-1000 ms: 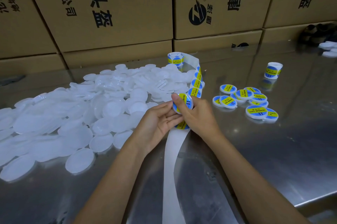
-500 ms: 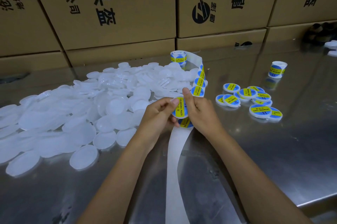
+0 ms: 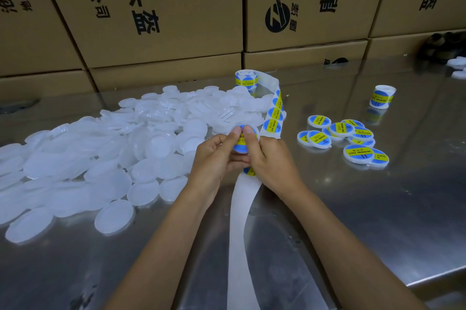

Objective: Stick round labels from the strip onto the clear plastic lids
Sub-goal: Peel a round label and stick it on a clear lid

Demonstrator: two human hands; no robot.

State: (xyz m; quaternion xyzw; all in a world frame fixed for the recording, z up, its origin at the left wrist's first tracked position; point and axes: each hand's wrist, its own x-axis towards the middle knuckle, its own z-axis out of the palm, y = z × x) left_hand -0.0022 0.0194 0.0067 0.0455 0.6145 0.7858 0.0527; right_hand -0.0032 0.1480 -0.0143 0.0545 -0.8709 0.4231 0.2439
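Pressing down with both thumbs, the person holds one clear lid tilted up just above the bench, its blue and yellow round label facing them. The left hand curls round the lid's left edge with fingers behind it, and the right hand curls round the right edge; the two thumb tips sit side by side, nearly touching, on the top part of the label. Just under the hands another label still on the strip peeks out, and below that the bare white backing runs down the bench toward the near edge. Beyond the hands the strip climbs away with a column of labels on it and loops back to a small roll standing near the boxes. To the left a wide heap of unlabelled lids spreads across the steel. To the right, apart from the hands, lies a small cluster of labelled lids, some overlapping. Farther right a second roll of labels stands on end. Brown cardboard boxes with black printing are stacked along the back edge of the bench.
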